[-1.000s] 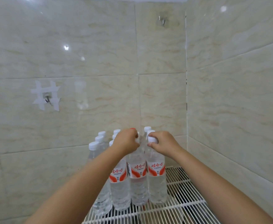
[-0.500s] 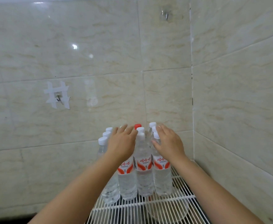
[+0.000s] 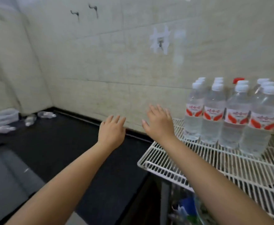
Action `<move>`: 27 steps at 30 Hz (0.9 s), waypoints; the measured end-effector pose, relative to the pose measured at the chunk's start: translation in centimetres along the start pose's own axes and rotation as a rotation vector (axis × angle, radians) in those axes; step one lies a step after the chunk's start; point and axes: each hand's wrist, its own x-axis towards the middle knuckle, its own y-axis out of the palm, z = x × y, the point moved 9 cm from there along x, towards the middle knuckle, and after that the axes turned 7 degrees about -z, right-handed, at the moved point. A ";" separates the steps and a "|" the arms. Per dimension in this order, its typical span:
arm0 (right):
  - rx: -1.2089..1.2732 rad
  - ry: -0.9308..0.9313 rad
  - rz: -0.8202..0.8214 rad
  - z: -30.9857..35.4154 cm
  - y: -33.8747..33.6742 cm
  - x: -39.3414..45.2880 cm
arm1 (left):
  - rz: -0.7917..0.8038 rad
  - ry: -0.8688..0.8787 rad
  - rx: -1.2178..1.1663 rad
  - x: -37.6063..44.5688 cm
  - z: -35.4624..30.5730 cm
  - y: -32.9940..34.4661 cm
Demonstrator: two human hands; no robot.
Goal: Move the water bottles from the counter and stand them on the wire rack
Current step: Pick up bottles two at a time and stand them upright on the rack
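Note:
Several clear water bottles (image 3: 230,114) with white caps and red-and-white labels stand upright in a tight group on the white wire rack (image 3: 178,166) at the right. One bottle at the back has a red cap. My left hand (image 3: 112,130) hovers over the black counter (image 3: 55,143), fingers spread, holding nothing. My right hand (image 3: 159,122) is open too, above the rack's left end, apart from the bottles. More clear bottles (image 3: 35,117) lie at the counter's far left corner, blurred.
A grey sink basin (image 3: 4,172) sits at the lower left. Clear plastic wrapping (image 3: 1,117) lies at the far left of the counter. Tiled walls close the back, with hooks (image 3: 160,43) stuck on them. Dark clutter shows under the rack.
Both hands have left the bottle caps and moved left, away from the group. The view has swung left, now showing the counter and sink.

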 end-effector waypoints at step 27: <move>0.307 -0.319 0.778 57.4 46.7 -8.5 | 0.399 -0.721 0.210 -25.1 65.4 4.7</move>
